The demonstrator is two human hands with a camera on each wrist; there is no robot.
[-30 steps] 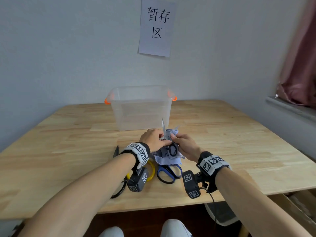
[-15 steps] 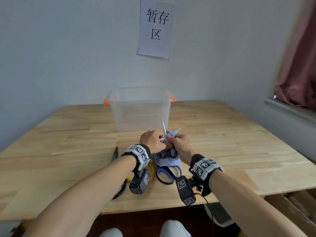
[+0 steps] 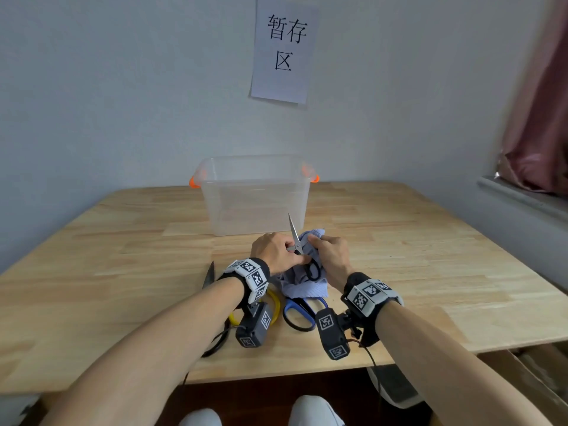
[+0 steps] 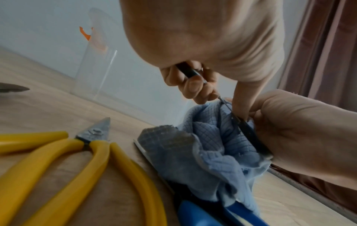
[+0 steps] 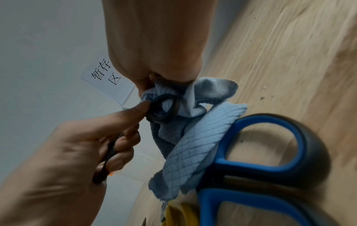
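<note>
Between the two hands, low over the near middle of the table (image 3: 123, 256), the small black-handled scissors (image 3: 295, 238) lie with their long axis running away from the person: the blade tips tilt up toward the clear bin (image 3: 255, 195), the finger loops point down toward the body. The left hand (image 3: 272, 252) curls its fingers round one handle, thumb against a loop (the right wrist view shows this best). The right hand (image 3: 332, 256), touching it, pinches the bunched blue cloth (image 3: 304, 290) at the loop end; the cloth's loose part drapes onto the blue-handled scissors (image 3: 299, 315). A wipe toward the tips would likely follow that axis.
</note>
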